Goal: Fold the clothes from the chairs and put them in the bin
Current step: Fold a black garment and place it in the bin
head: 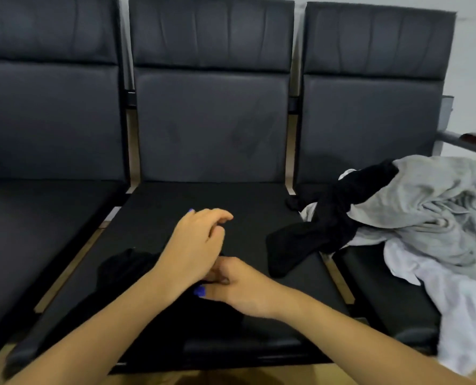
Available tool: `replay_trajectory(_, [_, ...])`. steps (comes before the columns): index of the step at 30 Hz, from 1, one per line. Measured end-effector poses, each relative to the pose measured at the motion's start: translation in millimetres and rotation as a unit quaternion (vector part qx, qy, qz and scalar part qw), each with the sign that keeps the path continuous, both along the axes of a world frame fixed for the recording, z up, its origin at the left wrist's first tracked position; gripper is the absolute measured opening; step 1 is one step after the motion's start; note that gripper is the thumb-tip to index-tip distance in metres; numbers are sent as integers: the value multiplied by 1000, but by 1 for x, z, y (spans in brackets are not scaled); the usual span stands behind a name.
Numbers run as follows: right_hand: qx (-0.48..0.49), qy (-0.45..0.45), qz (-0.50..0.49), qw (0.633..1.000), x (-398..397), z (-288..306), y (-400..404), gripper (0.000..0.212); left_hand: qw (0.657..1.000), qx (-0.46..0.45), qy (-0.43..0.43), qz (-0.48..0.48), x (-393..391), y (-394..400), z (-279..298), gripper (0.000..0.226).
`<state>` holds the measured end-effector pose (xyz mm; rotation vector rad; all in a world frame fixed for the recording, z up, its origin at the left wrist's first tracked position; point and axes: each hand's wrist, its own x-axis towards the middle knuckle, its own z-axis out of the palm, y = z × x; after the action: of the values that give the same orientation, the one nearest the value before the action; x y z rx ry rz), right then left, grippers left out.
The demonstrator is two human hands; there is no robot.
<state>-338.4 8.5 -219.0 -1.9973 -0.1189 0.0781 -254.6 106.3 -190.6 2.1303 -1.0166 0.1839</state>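
A black garment was spread on the middle chair, pinched by the right hand while the left hand hovered loosely curled, holding nothing. Soft and limp, it was judged best taken by its edges. More clothes were heaped at three o'clock.

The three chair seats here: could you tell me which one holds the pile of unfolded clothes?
The right-hand seat, bearing the heap of grey, white and black clothes; the left seat shows none.
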Motion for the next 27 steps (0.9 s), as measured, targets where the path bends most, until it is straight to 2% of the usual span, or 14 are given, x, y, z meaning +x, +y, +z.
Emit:
replay_trajectory(2, [-70, 42, 25, 996, -8, 7, -9, 29, 988, 90, 90, -82, -1, -21, -8, 36])
replay_trajectory(4, [-216, 71, 43, 973, -16, 10, -26, 24, 965, 199, 148, -90, 9, -34, -22, 43])
replay_trajectory(7, [-320, 28, -31, 946, -19, 9, -53, 8, 940, 336, 40, -29, 20, -25, -45, 53])
replay_trajectory(8, [-305, 9, -77, 949, -17, 7, -64, 3, 937, 348, 13, -24, 21, -18, -50, 63])
replay_trajectory(10, [-259, -28, -181, 948, -12, 1, -87, 17, 950, 308, 34, -25, 20, -3, -50, 78])
replay_trajectory(13, [-141, -84, -331, 929, -9, -5, -110, 20, 959, 283, -3, 8, 25, 8, -43, 40])
replay_trajectory(15, [-2, -97, -395, 914, -6, -7, -115, 20, 964, 261, -41, 38, 25, 13, -39, 23])
replay_trajectory(18, [124, -101, -423, 892, 1, -8, -122, 22, 984, 152, 42, 86, 33, 19, -43, 9])
replay_trajectory(21, [1, -66, -366, 928, 5, -24, -132, 11, 963, -56, 243, 107, 31, 22, -32, 7])
replay_trajectory(22, [-75, -29, -323, 943, 4, -31, -134, 5, 941, -104, 306, 104, 32, 22, -31, 7])
replay_trajectory(23, [-201, 2, -275, 940, 5, -36, -136, 15, 916, -138, 363, 104, 29, 20, -26, 9])
replay_trajectory(25, [-479, 39, -199, 854, 6, -39, -139, 36, 864, -209, 446, 104, 32, 18, -21, 15])
replay_trajectory(26, [-540, 38, -197, 818, 6, -35, -139, 42, 841, -234, 475, 111, 31, 14, -15, 16])
replay_trajectory(27, [-540, 58, -203, 814, 5, -31, -139, 46, 813, -266, 505, 116, 33, 12, -9, 27])
